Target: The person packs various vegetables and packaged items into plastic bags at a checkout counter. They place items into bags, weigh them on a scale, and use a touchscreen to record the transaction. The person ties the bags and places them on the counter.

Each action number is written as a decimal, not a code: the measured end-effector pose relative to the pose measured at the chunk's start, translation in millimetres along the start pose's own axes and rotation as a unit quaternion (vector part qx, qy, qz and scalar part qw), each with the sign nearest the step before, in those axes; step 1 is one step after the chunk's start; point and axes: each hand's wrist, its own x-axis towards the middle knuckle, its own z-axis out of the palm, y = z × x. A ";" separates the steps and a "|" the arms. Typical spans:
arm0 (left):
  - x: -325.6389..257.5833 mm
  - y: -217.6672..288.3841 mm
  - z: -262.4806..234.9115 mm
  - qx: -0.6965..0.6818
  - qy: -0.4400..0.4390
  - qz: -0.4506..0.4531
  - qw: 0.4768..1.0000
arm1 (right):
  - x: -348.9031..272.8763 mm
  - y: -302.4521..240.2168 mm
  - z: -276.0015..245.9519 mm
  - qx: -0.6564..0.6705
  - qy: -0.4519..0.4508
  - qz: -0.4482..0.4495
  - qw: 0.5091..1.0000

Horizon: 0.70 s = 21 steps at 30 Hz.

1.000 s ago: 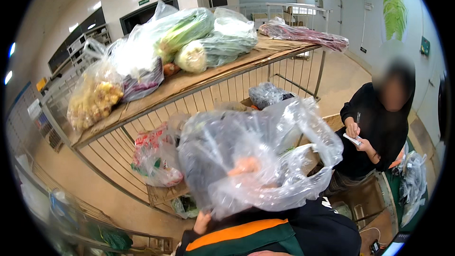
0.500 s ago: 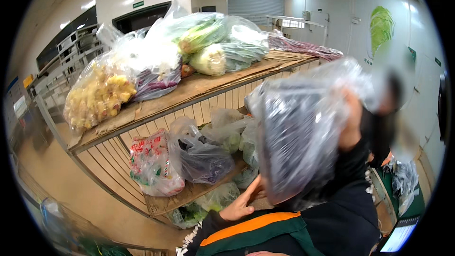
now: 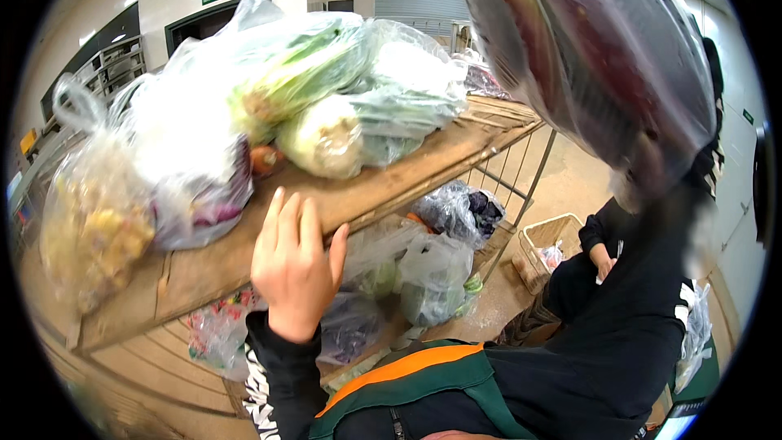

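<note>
My left hand (image 3: 297,265) rests open on the front edge of the wooden shelf board (image 3: 342,200), fingers stretched out. Raised high at the right is a clear plastic bag of long dark purple eggplants (image 3: 603,65). My right arm reaches up to this bag, and the hand itself is mostly hidden behind it. On the board near my left hand lie a bag of yellow knobbly ginger-like roots (image 3: 102,236), a bag with purple vegetables (image 3: 216,204) and bagged leafy greens with pale stems (image 3: 326,134).
On the lower shelf sit a bag of greens (image 3: 436,277), a dark-filled bag (image 3: 346,330) and a red-printed bag (image 3: 216,330). A cream crate (image 3: 542,236) stands on the floor beyond the rack. Beside it is another person's hand (image 3: 603,265). A screen (image 3: 684,424) shows at lower right.
The bag of eggplants has gone up and to the right with my right arm. My left hand has moved up and left from beside the bag onto the board's edge.
</note>
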 end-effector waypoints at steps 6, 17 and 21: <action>-2.4 -1.4 23.8 0.094 -0.058 0.077 0.991 | 96.5 110.5 122.9 -0.061 0.027 -0.052 0.996; -6.1 -10.4 33.8 0.161 -0.101 0.127 0.974 | 143.8 315.4 441.6 -0.250 -0.236 -0.346 0.873; -3.9 -0.9 16.1 0.239 -0.162 0.084 0.954 | -13.6 171.6 521.6 -0.142 -0.335 -0.196 0.911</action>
